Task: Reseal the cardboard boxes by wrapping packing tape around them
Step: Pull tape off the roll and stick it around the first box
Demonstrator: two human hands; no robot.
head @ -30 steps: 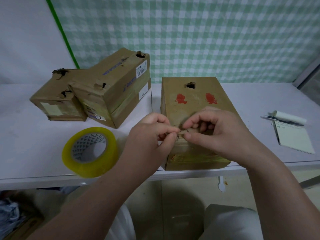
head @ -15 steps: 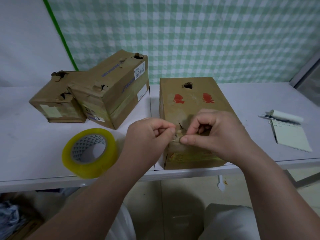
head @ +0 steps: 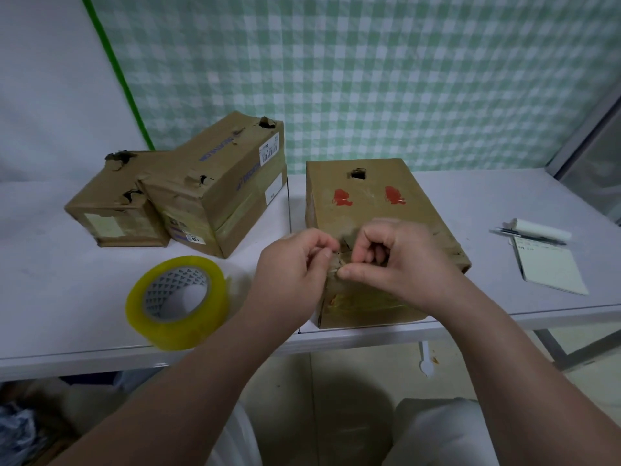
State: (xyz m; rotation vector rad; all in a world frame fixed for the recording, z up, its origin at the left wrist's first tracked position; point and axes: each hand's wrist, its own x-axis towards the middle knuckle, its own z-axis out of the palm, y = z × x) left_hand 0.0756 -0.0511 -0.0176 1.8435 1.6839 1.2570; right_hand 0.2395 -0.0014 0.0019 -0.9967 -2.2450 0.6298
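Head view: left hand [head: 295,267] and right hand [head: 400,260] are both pinching a torn scrap [head: 337,264] on the box [head: 369,203]. Tugging harder may be risking a wider rip.

Matt, torn cardboard box [head: 376,200]; glossy yellow plastic tape roll [head: 178,302].

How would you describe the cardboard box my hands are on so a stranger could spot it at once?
Look at the white table before the green checked wall. To the right of the yellow tape roll, a brown cardboard box stands alone at the near edge, pinched by the left hand and right hand. Unlike the two touching boxes, it bears two red marks.
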